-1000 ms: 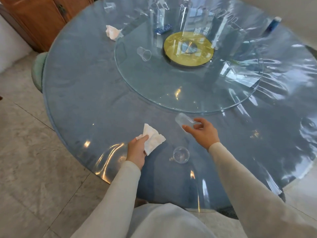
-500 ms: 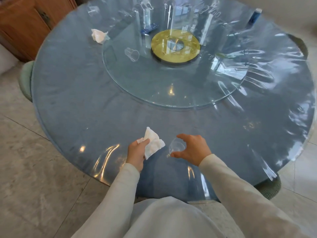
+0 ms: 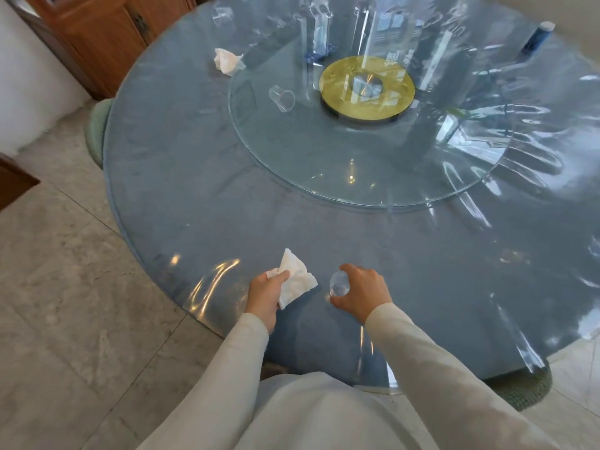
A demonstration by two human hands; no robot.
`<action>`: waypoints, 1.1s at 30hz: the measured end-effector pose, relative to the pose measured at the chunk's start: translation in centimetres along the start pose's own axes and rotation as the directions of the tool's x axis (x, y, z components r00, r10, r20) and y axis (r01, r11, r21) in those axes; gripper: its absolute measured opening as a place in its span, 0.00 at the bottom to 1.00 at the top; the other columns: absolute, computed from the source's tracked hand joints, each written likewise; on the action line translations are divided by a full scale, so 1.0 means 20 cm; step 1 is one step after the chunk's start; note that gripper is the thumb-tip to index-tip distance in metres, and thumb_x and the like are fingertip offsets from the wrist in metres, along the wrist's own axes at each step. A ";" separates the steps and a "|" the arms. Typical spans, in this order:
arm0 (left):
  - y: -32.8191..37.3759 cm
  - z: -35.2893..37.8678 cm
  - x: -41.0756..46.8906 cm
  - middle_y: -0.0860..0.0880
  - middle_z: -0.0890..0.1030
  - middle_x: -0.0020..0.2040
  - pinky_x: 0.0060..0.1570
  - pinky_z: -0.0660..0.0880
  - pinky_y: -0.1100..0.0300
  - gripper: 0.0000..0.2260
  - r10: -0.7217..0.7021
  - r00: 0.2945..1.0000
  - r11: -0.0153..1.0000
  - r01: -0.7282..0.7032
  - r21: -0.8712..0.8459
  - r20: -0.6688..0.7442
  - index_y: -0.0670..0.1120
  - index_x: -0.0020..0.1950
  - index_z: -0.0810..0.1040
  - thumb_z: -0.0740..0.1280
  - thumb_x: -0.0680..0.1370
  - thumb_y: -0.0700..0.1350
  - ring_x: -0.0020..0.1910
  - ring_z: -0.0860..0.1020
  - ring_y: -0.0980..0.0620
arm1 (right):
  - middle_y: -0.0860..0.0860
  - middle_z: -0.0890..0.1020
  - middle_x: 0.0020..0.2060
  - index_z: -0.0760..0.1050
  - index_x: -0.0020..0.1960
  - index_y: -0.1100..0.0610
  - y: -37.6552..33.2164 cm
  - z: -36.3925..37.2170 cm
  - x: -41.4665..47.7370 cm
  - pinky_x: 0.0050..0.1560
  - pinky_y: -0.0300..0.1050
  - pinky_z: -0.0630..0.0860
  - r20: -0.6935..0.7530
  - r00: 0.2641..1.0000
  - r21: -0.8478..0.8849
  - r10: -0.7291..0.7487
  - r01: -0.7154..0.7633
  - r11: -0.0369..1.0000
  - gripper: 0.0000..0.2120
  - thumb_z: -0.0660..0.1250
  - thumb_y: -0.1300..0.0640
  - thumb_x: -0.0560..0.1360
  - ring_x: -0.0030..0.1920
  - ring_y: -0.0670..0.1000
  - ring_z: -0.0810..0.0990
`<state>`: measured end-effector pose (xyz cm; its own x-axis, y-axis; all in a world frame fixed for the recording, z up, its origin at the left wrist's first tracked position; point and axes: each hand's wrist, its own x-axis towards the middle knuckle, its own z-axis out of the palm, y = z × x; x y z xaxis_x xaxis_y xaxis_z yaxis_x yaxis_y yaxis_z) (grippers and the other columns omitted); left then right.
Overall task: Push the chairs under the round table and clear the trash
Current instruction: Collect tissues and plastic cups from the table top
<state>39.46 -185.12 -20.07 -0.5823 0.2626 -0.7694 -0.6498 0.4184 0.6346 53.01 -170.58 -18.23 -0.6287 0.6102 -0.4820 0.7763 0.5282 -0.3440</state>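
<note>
At the near edge of the bench [image 3: 181, 177] the left hand [image 3: 264, 297] pinches a white tissue [image 3: 297, 280], and just right of it the right hand [image 3: 363, 293] curls round a clear cup [image 3: 339, 287]. The remaining trash, a crumpled tissue [image 3: 227, 61] and a cup on its side [image 3: 281, 97], lies well ahead toward the far-left edge, on the left hand's side. Glare hides whether the held cup is stacked, and the bench rim cuts off the green chair [image 3: 95, 131].
</note>
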 end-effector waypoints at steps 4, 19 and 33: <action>0.01 -0.12 -0.02 0.46 0.84 0.57 0.62 0.78 0.42 0.21 0.001 0.997 0.999 -0.004 -0.043 -0.075 0.49 0.61 0.80 0.74 0.70 0.55 0.57 0.81 0.44 | 0.52 0.81 0.62 0.73 0.70 0.51 -0.09 -0.05 0.06 0.60 0.50 0.75 0.007 0.996 0.024 -0.094 0.094 0.995 0.33 0.74 0.43 0.68 0.61 0.60 0.79; 0.15 -0.95 0.17 0.45 0.83 0.58 0.58 0.79 0.49 0.12 -0.048 0.963 0.929 -0.054 -0.367 -0.264 0.44 0.61 0.80 0.73 0.78 0.45 0.57 0.81 0.44 | 0.52 0.80 0.64 0.72 0.70 0.52 -1.06 0.09 0.33 0.63 0.48 0.71 0.037 0.971 0.086 -0.234 0.230 0.969 0.34 0.76 0.41 0.69 0.64 0.58 0.76; 0.68 -2.13 0.51 0.46 0.81 0.57 0.49 0.74 0.60 0.11 0.146 0.987 0.979 -0.133 0.156 -0.075 0.45 0.62 0.78 0.70 0.80 0.43 0.53 0.79 0.47 | 0.52 0.79 0.67 0.70 0.73 0.53 -2.08 0.40 0.49 0.67 0.49 0.69 -0.032 0.993 0.117 -0.115 0.118 0.986 0.36 0.75 0.40 0.70 0.67 0.59 0.75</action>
<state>3.86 -213.74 -16.16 -0.7056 0.2549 -0.6611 -0.4827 0.5102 0.7119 14.90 -191.30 -15.14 -0.7147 0.5639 -0.4137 0.6969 0.5238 -0.4899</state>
